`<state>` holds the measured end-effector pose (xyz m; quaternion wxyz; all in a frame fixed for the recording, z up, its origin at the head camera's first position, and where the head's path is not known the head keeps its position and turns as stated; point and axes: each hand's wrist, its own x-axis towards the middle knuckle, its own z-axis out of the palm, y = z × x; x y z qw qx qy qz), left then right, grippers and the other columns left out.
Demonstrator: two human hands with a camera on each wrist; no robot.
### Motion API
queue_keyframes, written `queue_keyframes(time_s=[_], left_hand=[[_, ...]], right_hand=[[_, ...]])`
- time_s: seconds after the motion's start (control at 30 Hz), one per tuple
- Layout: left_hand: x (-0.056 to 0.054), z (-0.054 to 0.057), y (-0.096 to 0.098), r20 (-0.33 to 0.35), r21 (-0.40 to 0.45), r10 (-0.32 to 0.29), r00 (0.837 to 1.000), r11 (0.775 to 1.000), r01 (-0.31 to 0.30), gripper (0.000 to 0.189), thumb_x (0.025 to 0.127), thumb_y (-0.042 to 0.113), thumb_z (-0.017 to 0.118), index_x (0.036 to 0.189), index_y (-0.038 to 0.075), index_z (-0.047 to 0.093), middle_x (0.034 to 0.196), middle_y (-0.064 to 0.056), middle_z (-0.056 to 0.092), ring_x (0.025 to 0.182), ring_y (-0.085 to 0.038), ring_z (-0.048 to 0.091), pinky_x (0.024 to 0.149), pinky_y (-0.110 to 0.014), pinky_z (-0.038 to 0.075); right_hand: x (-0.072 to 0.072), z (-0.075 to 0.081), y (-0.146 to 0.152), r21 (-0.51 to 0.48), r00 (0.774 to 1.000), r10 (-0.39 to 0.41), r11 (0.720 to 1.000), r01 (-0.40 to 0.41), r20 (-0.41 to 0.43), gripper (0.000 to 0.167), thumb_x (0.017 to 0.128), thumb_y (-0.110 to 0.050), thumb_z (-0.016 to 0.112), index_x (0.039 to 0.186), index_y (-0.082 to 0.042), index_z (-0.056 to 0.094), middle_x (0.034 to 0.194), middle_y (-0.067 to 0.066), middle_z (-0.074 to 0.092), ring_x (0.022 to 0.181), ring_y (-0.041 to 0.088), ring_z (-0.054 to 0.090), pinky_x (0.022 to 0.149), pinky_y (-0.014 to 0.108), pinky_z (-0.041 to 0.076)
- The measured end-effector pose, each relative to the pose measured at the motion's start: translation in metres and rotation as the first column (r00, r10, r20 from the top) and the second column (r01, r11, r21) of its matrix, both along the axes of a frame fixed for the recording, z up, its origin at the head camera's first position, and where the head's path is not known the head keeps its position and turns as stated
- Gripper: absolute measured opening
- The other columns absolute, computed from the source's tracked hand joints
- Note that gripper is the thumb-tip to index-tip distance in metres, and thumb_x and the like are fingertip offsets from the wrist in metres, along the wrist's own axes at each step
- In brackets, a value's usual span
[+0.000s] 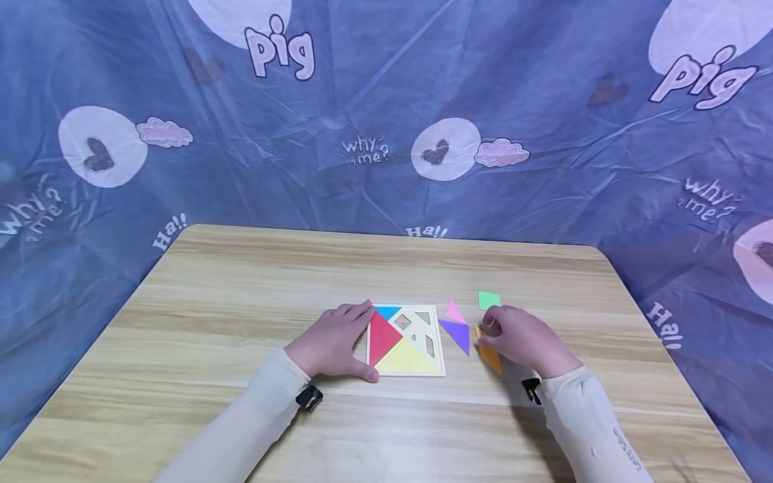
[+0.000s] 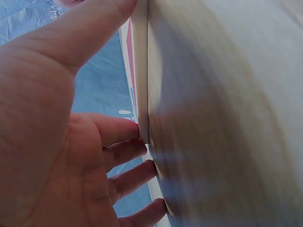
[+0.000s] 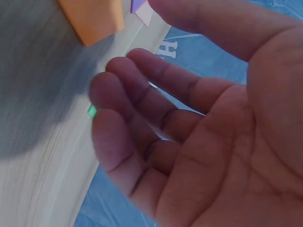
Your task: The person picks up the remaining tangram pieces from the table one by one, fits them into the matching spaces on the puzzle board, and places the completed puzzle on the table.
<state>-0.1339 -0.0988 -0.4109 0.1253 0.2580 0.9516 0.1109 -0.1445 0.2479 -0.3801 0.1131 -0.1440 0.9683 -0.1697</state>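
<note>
Place: screened-off spot, kind of room unclear
Cloth (image 1: 374, 100): blue, printed, hung behind and beside
Table (image 1: 410, 426): wood-grain top

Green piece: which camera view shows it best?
The head view: the green piece shows there almost whole, lying on the table just beyond the right hand. The right wrist view shows only a green sliver beside the fingers; the left wrist view shows none of it.

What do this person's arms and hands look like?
The left sleeve and right sleeve are long, off-white; the right carries dark lettering. A black fitting shows at each wrist. The left hand and right hand are ungloved.
</note>
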Motion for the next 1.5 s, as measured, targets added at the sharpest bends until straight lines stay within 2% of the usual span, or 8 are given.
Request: queue_keyframes(time_s=[0.23,0.4,0.63,0.9,1.5], left_hand=[[0.0008,0.0014,0.0008,0.001,0.007,0.002,1.000,1.000,-0.002,0.120,0.075,0.073,0.078,0.163,0.006,0.031,0.169,-0.007,0.029,0.151,-0.030,0.033,0.120,-0.053,0.032],[0.0016,0.0023,0.0004,-0.005,0.011,0.002,1.000,1.000,-0.002,0.120,0.075,0.073,0.078,0.162,0.006,0.031,0.169,-0.007,0.029,0.151,-0.030,0.033,0.120,-0.053,0.032],[0.0021,0.0041,-0.0005,0.000,0.007,0.015,1.000,1.000,-0.015,0.120,0.075,0.073,0.078,0.163,0.007,0.031,0.170,-0.007,0.029,0.152,-0.030,0.032,0.120,-0.052,0.032],[0.0025,0.0034,-0.0003,0.003,0.012,0.016,1.000,1.000,-0.016,0.120,0.075,0.072,0.079,0.163,0.006,0.031,0.170,-0.007,0.028,0.152,-0.030,0.032,0.120,-0.052,0.031],[0.0052,0.0018,0.0041,0.011,0.019,0.010,1.000,1.000,-0.010,0.119,0.075,0.071,0.079,0.162,0.005,0.031,0.169,-0.008,0.029,0.152,-0.032,0.032,0.121,-0.052,0.030]], right_hand=[[0.0035,-0.0003,-0.0012,0.036,0.996,-0.020,0.999,0.016,0.088,0.041,0.084,-0.024,0.084,0.111,0.001,0.066,0.090,0.005,0.061,0.080,0.019,0.056,0.075,0.040,0.051],[0.0041,-0.0012,-0.0053,0.052,0.993,-0.027,0.998,0.021,0.112,0.049,0.083,-0.023,0.086,0.118,0.003,0.063,0.093,0.007,0.057,0.079,0.020,0.053,0.071,0.038,0.048],[0.0035,-0.0022,-0.0070,0.040,0.996,0.000,0.999,-0.004,0.087,0.041,0.084,-0.018,0.084,0.112,0.001,0.061,0.096,0.008,0.059,0.081,0.021,0.054,0.075,0.041,0.051],[0.0035,-0.0030,-0.0076,0.023,0.990,-0.039,0.999,0.036,0.135,0.039,0.086,-0.016,0.083,0.113,0.003,0.062,0.101,0.009,0.060,0.089,0.024,0.056,0.084,0.045,0.052],[0.0044,-0.0063,-0.0039,0.008,0.986,-0.049,0.999,0.048,0.159,0.035,0.085,-0.012,0.082,0.108,0.005,0.061,0.099,0.009,0.060,0.087,0.024,0.055,0.082,0.044,0.052]])
